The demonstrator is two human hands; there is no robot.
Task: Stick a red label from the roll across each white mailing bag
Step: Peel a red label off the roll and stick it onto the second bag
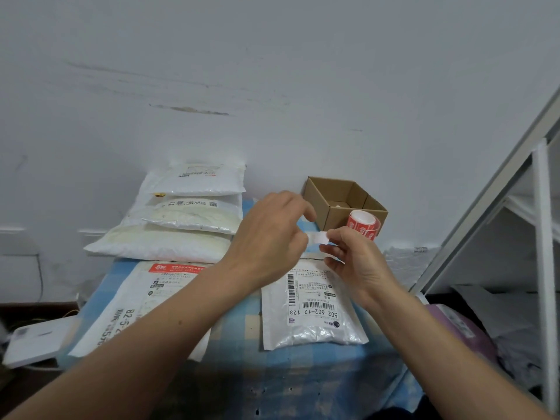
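Note:
Both hands are raised over the table and meet at a small white strip (317, 237), seemingly a label piece seen from its pale side. My left hand (272, 237) pinches its left end and my right hand (351, 259) pinches its right end. Below them lies a white mailing bag (312, 325) with barcodes and the print "502 602-12 123". A second white mailing bag (136, 301), with a red label (175, 267) across its far end, lies to the left under my forearm. The red label roll (362, 224) stands behind my right hand.
Three white mailing bags (181, 219) are stacked at the back left against the wall. An open cardboard box (339, 198) stands next to the roll. A white metal rack (542, 237) rises at the right. A blue checked cloth (242, 328) covers the table.

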